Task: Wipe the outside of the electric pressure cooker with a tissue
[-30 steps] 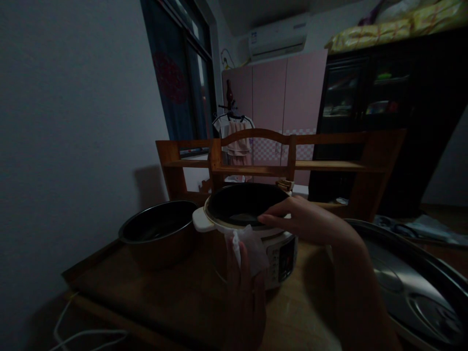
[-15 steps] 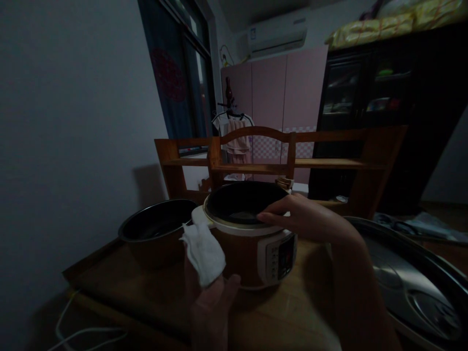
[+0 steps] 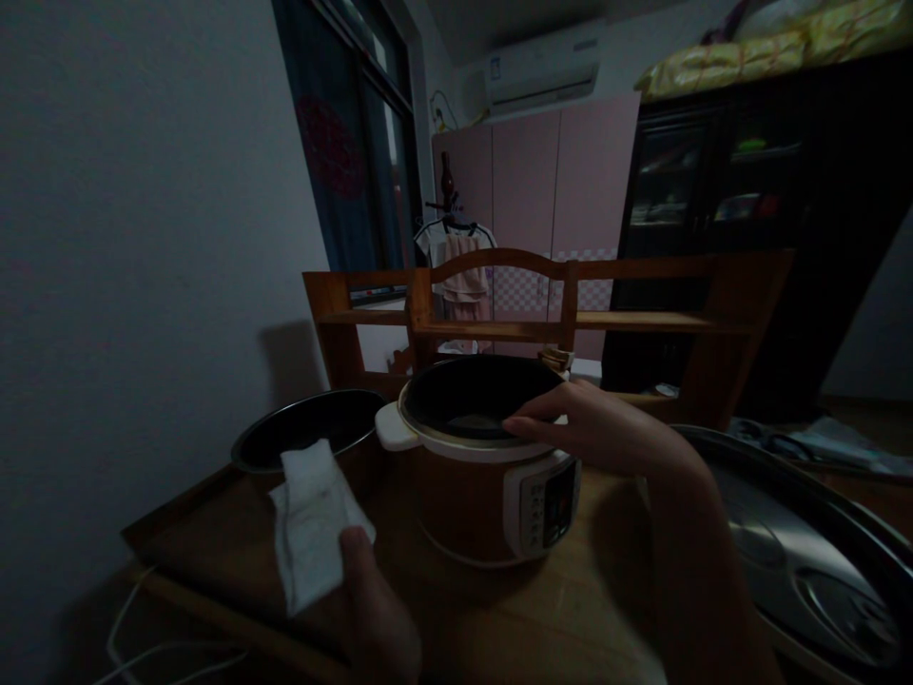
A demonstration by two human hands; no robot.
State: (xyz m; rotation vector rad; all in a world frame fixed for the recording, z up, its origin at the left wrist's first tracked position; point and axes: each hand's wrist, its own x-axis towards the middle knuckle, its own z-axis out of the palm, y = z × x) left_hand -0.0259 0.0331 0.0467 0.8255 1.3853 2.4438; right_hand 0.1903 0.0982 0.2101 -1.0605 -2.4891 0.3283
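My left hand [image 3: 378, 609] pinches a folded white cloth [image 3: 314, 523], thumb on top, in front of the black inner pot [image 3: 253, 452]. An electric pressure cooker [image 3: 460, 514] with a brown body, white side handle and front control panel stands in the middle, its top uncovered. My right hand [image 3: 581, 419] is closed over the cooker's right rim, with the fingertips reaching just inside. The cooker's dark interior is hard to make out.
A big lid [image 3: 770, 547] with a shiny metal inner face lies at the right. Behind the cooker rises a wooden shelf rack [image 3: 492, 330] along the wooden table [image 3: 556, 618]. White cables [image 3: 178, 647] hang at the lower left, near the wall.
My left hand has moved left with the white cloth, away from the cooker's handle, and the cloth is turned flatter toward me. My right hand has stayed on the rim.
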